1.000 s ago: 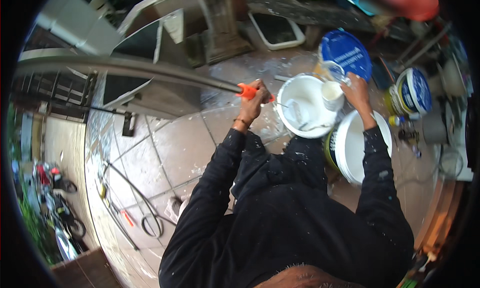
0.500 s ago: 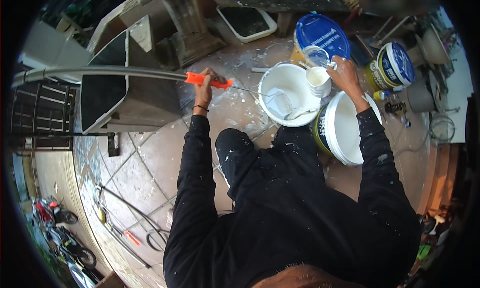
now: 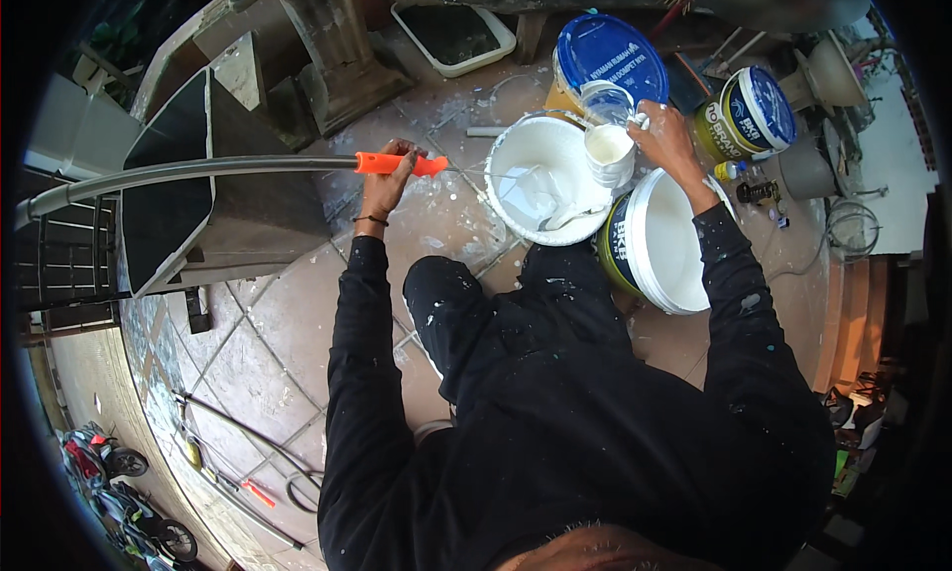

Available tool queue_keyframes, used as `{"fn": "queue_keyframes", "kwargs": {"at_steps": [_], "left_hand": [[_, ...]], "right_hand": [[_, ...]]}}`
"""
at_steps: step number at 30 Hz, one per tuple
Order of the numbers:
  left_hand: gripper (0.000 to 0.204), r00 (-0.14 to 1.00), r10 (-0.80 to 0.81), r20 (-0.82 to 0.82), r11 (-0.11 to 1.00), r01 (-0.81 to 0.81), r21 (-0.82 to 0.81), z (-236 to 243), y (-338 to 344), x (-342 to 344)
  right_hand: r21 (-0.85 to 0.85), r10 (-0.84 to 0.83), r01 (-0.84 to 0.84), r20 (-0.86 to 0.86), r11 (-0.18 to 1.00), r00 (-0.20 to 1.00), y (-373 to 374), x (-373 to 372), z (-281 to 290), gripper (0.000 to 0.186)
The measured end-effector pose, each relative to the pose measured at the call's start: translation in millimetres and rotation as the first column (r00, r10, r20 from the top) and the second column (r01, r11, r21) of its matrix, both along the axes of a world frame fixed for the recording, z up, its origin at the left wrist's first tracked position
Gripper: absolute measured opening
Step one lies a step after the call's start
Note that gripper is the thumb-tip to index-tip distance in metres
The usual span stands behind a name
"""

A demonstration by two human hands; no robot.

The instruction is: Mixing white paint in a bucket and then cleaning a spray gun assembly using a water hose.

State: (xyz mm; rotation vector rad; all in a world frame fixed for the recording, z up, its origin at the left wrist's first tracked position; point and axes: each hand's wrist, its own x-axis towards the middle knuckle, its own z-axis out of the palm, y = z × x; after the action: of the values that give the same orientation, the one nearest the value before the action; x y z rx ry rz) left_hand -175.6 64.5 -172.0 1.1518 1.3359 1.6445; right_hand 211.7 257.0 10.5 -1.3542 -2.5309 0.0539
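Note:
My left hand (image 3: 389, 181) is closed around the orange handle (image 3: 426, 166) of what looks like a paint roller, joined to a long grey pole (image 3: 268, 165). From the handle a thin metal rod runs right, into a white bucket (image 3: 503, 153). White paint (image 3: 540, 196) lies in the bucket; the rod's far end is hard to make out there. My right hand (image 3: 666, 140) grips a paint-smeared plastic jug (image 3: 609, 147) by its handle, over the bucket's right rim. The jug looks white below, with a clear part above.
A white-lined open pail (image 3: 666, 254) stands by my right forearm. Blue-lidded paint buckets (image 3: 610, 57) (image 3: 762, 105) are beyond. A grey angular planter (image 3: 253, 214) stands left, a tray (image 3: 496, 48) at the back. Hoses and tools (image 3: 248, 412) lie on the tiles lower left.
The view has shifted, so the whole scene sits slightly further left. Both hands keep their hold on the orange handle and the jug, which stays over the bucket's rim.

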Motion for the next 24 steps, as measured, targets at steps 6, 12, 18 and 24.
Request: {"fn": "queue_keyframes", "kwargs": {"at_steps": [6,12,18,24], "left_hand": [[0.023,0.973,0.004,-0.231,0.971,-0.060,-0.233,-9,-10,-22],[0.033,0.997,0.070,-0.032,0.979,-0.075,-0.189,-14,-15,-9],[0.053,0.999,0.048,0.023,0.947,-0.038,-0.319,-19,-32,4],[0.051,0.972,0.221,-0.073,0.914,-0.233,-0.331,-12,-61,39]], "right_hand": [[-0.063,-0.004,0.006,0.030,0.998,1.000,2,-7,-6,0.033],[-0.028,0.006,-0.005,0.032,1.000,0.999,1,-6,-15,0.040],[-0.091,0.013,-0.014,-0.002,0.996,1.000,-1,-3,-24,0.040],[-0.034,0.024,-0.026,-0.055,0.999,0.998,-4,0,-38,0.037]]}}
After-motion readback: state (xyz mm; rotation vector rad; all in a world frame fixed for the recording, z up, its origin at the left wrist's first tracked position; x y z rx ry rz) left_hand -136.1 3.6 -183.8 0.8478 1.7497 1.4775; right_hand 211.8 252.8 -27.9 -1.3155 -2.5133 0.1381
